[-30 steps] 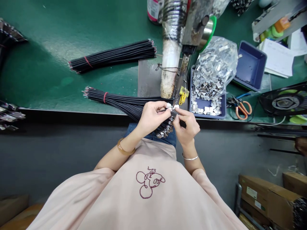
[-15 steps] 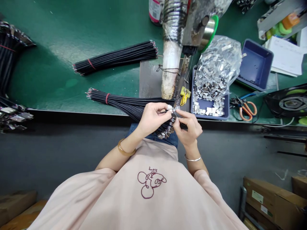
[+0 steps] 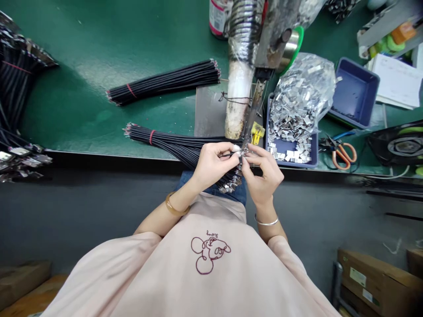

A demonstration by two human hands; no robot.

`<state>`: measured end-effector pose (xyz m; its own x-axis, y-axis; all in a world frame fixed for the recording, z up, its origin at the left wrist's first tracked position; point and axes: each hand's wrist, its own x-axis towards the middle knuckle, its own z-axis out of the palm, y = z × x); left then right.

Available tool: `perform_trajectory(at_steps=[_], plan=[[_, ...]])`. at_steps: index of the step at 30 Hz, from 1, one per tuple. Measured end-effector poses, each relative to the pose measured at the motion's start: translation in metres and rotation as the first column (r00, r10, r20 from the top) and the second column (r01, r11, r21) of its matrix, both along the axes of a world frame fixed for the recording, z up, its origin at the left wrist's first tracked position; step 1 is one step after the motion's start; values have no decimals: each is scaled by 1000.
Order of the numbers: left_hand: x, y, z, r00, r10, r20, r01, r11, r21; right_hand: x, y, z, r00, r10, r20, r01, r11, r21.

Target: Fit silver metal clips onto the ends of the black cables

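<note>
I view matt black cables (image 3: 173, 143) beside my left hand (image 3: 214, 166); beyond it, a glossy green tabletop (image 3: 76, 108); right of my right hand (image 3: 265, 175), shiny metal pieces (image 3: 293, 156) and crinkled plastic bag (image 3: 319, 81).

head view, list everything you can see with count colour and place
table: one, green, across the top
banded cable bundles: two, black, centre
more cables: many, black, left edge
jar: one, pink label, top
hose: one, silver and white, above the hands
spool: one, green rim, right of hose
trays: two, blue, right
bag of metal pieces: one, clear, over near tray
scissors: one, orange handles, right of trays
papers: several, white, far right
fan: one, black, right edge
cardboard boxes: several, brown, lower corners
shirt: one, pink, bottom
bracelets: two, brown left, silver right
left hand: one, pinching a black cable
right hand: one, fingertips beside left's
</note>
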<state>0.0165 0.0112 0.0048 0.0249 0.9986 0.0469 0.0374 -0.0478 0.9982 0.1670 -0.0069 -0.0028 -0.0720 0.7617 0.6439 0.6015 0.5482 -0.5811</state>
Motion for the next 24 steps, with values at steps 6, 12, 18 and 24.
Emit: perform_trajectory(at_steps=[6,12,18,24], plan=[[-1,-3,-2,992,-48,-116,49,999,6,3,0,-4,1000,-4,-9,4,999,-42],[-1,-5,0,990,12,-143,-2,998,70,1,4,-2,1000,-5,-10,5,1000,-12],[-2,-6,-1,989,-53,-137,56,998,24,4,-3,-6,998,-12,55,11,1000,18],[-5,-6,-2,981,-114,-158,113,993,-15,11,-4,-10,993,23,118,-32,997,68]])
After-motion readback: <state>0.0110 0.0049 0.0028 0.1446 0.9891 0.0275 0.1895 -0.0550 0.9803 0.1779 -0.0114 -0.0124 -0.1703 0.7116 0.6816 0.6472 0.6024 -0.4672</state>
